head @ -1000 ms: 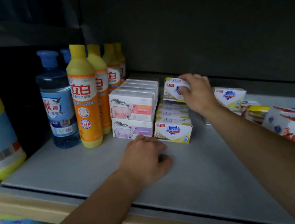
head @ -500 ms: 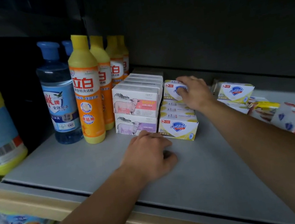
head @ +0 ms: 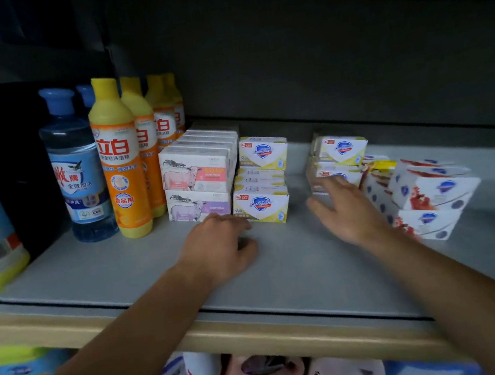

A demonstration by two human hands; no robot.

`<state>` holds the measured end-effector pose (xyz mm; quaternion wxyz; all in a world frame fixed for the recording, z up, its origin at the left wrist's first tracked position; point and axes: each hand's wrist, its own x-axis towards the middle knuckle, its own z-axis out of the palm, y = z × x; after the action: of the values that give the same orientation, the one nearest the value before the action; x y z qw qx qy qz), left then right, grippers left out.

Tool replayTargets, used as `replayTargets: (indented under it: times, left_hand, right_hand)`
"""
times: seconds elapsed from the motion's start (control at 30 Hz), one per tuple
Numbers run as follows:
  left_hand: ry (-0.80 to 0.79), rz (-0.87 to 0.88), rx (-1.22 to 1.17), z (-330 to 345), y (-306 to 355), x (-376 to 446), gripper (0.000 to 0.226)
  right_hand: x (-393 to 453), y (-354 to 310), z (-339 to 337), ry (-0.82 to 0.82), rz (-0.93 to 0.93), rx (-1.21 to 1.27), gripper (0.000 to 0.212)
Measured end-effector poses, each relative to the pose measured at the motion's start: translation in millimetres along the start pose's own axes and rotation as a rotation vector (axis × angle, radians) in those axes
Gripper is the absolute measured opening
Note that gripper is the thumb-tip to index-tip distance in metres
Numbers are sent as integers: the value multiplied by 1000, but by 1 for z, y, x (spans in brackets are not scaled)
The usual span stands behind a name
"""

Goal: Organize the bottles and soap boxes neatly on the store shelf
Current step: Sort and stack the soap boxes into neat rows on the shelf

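Right grip (head: 342, 205), released now, has left the yellow soap box (head: 262, 153) it just set atop the tidy row at its ten o'clock and reaches toward loose boxes (head: 341, 150) at twelve. Left grip (head: 219, 245) rests loosely curled on the shelf (head: 93, 272), holding nothing; that row looks finished.
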<state>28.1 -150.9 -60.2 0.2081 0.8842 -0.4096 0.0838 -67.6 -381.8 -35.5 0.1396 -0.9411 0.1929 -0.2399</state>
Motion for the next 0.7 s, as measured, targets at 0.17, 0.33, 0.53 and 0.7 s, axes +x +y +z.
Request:
replayTargets:
  times: [0.17,0.33,0.53,0.7]
  left_hand:
    - [94,79,-51,-5,9,-6,40]
    - [203,143,-138,-12,33,3,36]
    - [196,258,-98,-20,84,65,37]
    - [111,260,-35,-3,117,137,38]
  right_hand:
    - [-38,23,10,-223,7,-128,53]
    - [-39,26,12,-212,-7,-127,53]
    - [-38,28,13,-231,-10,-123,55]
    - [-37,29,15,-221,-2,-90,56]
